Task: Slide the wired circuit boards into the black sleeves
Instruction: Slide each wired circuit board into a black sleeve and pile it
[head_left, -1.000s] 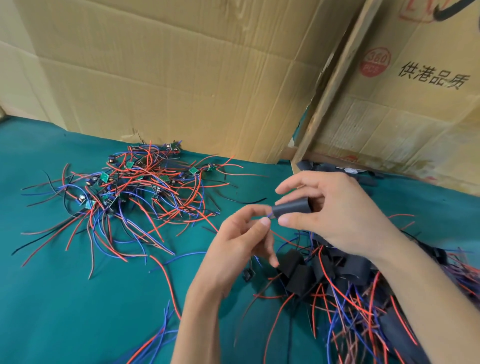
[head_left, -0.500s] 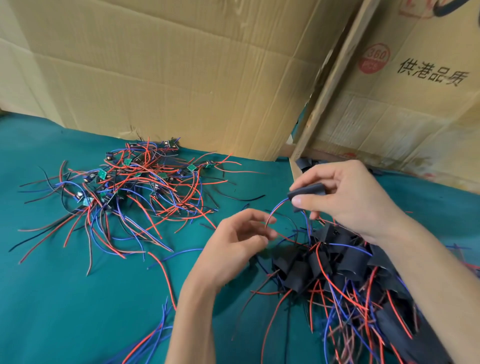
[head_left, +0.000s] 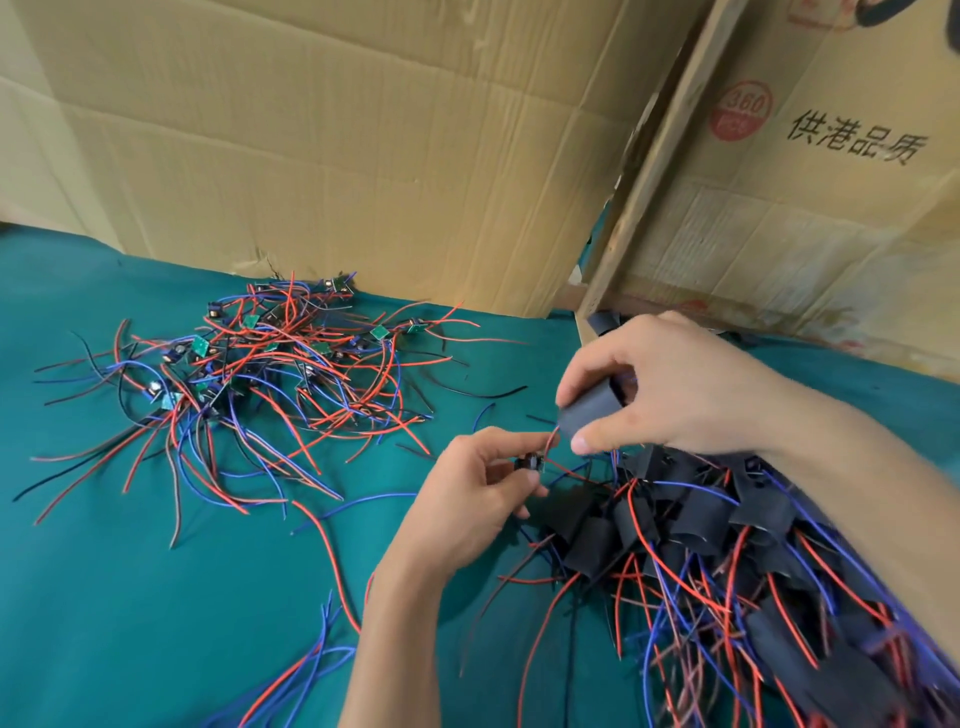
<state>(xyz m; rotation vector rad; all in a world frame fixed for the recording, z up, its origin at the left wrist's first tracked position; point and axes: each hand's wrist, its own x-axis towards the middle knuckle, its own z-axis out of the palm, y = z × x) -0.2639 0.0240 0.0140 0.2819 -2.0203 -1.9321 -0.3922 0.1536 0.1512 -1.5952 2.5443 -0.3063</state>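
Black sleeve (head_left: 589, 410) pinched in my right hand (head_left: 670, 389); left hand (head_left: 483, 499) grips the circuit board (head_left: 530, 461). I'd feed wires first, mouth held round.

Black sleeve (head_left: 592, 410): short flattened tube, raised above the table, open end tilted down-left, red wire (head_left: 551, 441) at its mouth. Small dark circuit board (head_left: 531, 461) just below-left of that mouth, not yet inside, trailing red and blue leads. Loose pile of wired circuit boards (head_left: 260, 374) well apart at left: green squares tangled in red, blue and black wires on teal cloth. Heap of black sleeves (head_left: 691, 514) at right, beneath the raised one, threaded with red and blue wires.
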